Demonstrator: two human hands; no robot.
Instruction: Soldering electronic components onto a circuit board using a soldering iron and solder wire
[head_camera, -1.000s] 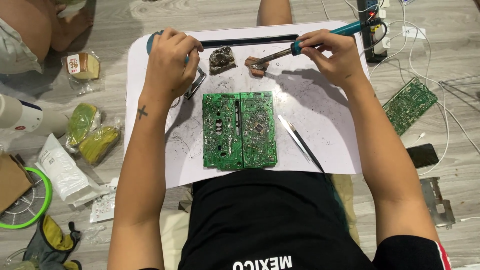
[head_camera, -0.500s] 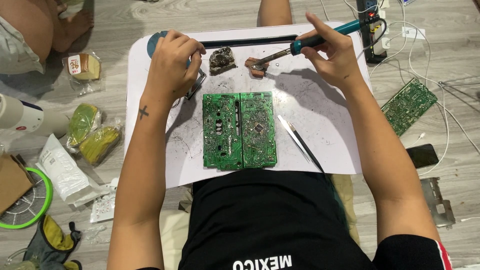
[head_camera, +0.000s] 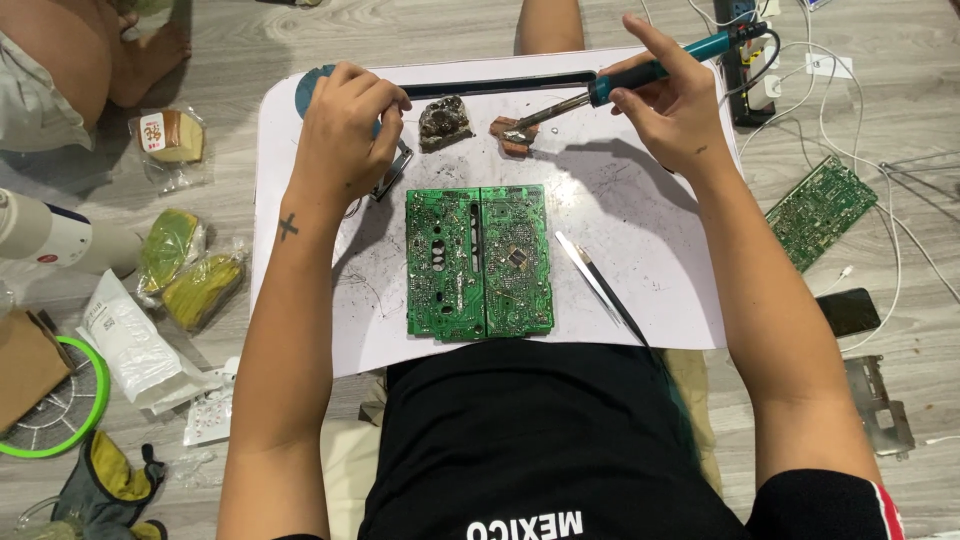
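My right hand grips a teal-handled soldering iron; its tip rests on a small brown block at the far side of the white board. My left hand is closed around a small metal tool whose end sticks out below the fingers, next to a dark lump of tip cleaner. Two green circuit boards lie side by side in the middle, solder side up. A pair of tweezers lies to their right.
Another green circuit board and a black phone lie on the floor at right, with white cables and a power strip beyond. At left are wrapped packets, a white tool, a green ring and another person's leg.
The soldering iron has tilted lower, its tip staying on the brown block. My right fingers have shifted along the handle. The left hand has barely moved.
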